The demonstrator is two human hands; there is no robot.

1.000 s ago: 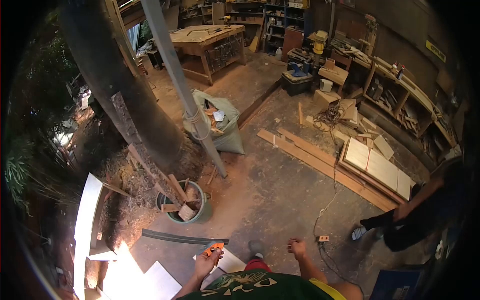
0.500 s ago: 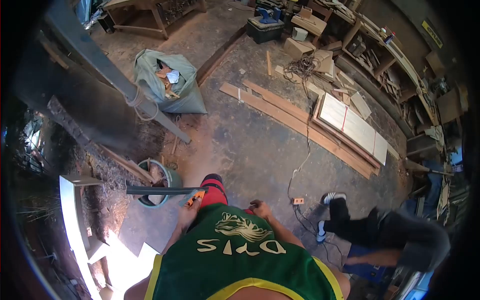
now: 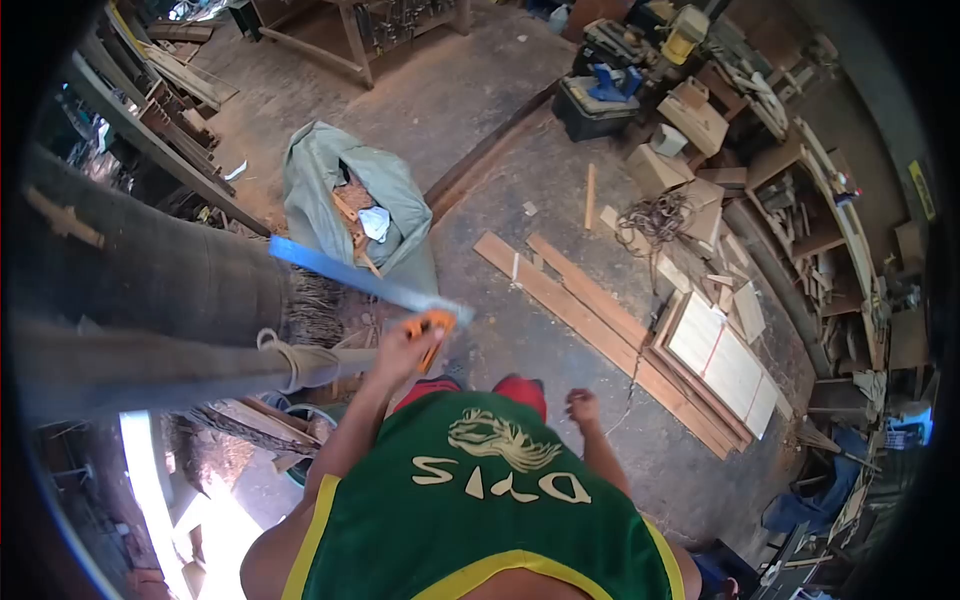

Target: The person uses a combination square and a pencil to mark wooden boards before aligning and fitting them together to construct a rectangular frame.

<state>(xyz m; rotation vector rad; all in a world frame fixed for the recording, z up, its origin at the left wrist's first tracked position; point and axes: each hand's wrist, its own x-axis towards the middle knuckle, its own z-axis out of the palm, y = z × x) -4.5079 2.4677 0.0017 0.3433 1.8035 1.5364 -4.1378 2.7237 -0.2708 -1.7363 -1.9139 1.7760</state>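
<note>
My left hand [image 3: 402, 352] is closed around the orange handle of a handsaw [image 3: 345, 272]. Its long blade, bluish with reflected light, points up and left, passing in front of the sack of scraps. Motion blurs the end near the handle. To the right of my body, my right hand [image 3: 583, 408] hangs over the floor with its fingers curled in. Nothing shows in it, and it touches nothing.
A grey-green sack [image 3: 310, 185] of wood scraps stands ahead. Long planks [image 3: 570, 315] and stacked pale boards [image 3: 715, 350] lie on the floor to the right. A rope-tied post [image 3: 200, 375] crosses at left, above a bucket [image 3: 325, 415]. Shelves [image 3: 815, 225] line the right side.
My left hand has raised the handsaw forward, and its blade now slants up and left. My right hand has moved out to the right. The view has shifted, and the other person is mostly gone.
</note>
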